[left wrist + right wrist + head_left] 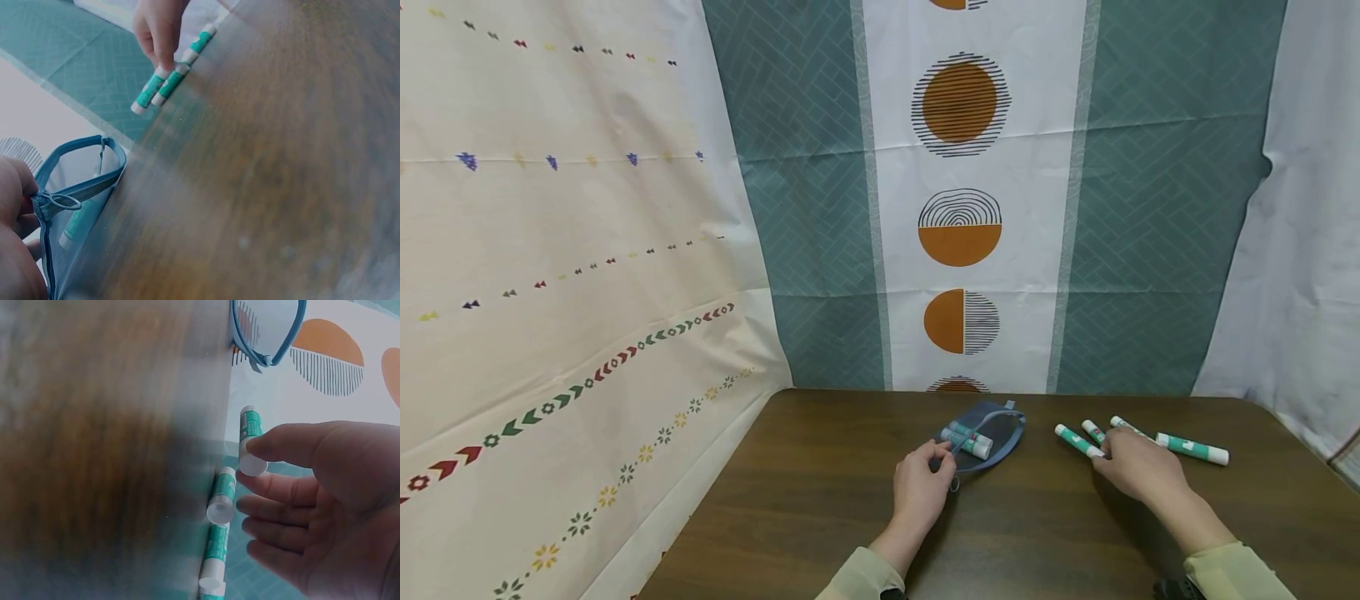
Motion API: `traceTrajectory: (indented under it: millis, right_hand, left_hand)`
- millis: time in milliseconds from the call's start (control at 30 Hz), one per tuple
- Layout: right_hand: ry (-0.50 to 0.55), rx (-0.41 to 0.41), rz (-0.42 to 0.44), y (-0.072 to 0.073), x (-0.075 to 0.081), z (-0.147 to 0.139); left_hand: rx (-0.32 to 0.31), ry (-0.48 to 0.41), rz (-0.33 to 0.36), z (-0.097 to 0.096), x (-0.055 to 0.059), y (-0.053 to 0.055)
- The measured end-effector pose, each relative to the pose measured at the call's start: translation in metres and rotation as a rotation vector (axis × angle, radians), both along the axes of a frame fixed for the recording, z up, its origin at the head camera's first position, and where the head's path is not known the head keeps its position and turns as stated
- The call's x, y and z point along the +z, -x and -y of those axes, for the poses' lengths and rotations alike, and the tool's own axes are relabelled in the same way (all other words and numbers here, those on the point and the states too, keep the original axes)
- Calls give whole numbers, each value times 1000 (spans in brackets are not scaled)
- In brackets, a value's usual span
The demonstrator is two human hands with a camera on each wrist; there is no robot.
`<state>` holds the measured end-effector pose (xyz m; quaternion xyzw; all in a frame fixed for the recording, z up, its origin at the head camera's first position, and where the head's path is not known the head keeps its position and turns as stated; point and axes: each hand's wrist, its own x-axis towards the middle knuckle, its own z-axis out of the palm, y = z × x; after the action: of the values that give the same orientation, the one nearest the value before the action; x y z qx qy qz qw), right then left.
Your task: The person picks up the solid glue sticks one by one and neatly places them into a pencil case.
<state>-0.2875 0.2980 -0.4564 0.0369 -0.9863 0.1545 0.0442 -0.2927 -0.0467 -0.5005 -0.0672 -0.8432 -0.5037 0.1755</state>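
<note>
My left hand (922, 487) pinches the near left edge of a blue zippered pouch (1017, 435) with see-through sides. In the left wrist view, the pouch's mouth (94, 186) gapes and a ring-shaped zipper pull (62, 201) hangs near my fingers. Glue sticks (972, 442), green and white, lie inside the pouch. To the right, my right hand (1144, 468) pinches one glue stick (251, 425) by its white end between thumb and index finger. Its other three fingers extend beside a second glue stick (223, 490) on the table.
Another glue stick (1192, 448) lies at the right of the row, and one (1129, 426) shows partly behind my right hand. The brown wooden table (820, 517) ends at a hanging patterned cloth (970, 333) behind. A pale cloth (587, 350) hangs at the left.
</note>
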Motion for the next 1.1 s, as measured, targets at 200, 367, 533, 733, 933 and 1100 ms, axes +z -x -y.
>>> traceTrajectory:
  millis: [200, 367, 533, 733, 933, 1100]
  right_hand:
    - [3, 4, -5, -1, 0, 2]
    - [34, 12, -3, -1, 4, 5]
    - [62, 33, -1, -3, 10, 11]
    - [76, 37, -11, -7, 19, 20]
    - [49, 60, -32, -9, 23, 28]
    - [37, 77, -38, -11, 24, 34]
  left_hand:
    - [-5, -2, -1, 0, 0, 0]
    - [-4, 0, 0, 0, -1, 0]
    - [-5, 1, -5, 0, -2, 1]
    - [-10, 2, -13, 1, -1, 1]
    - [-4, 4, -17, 0, -1, 1]
    - [-3, 5, -19, 0, -1, 1]
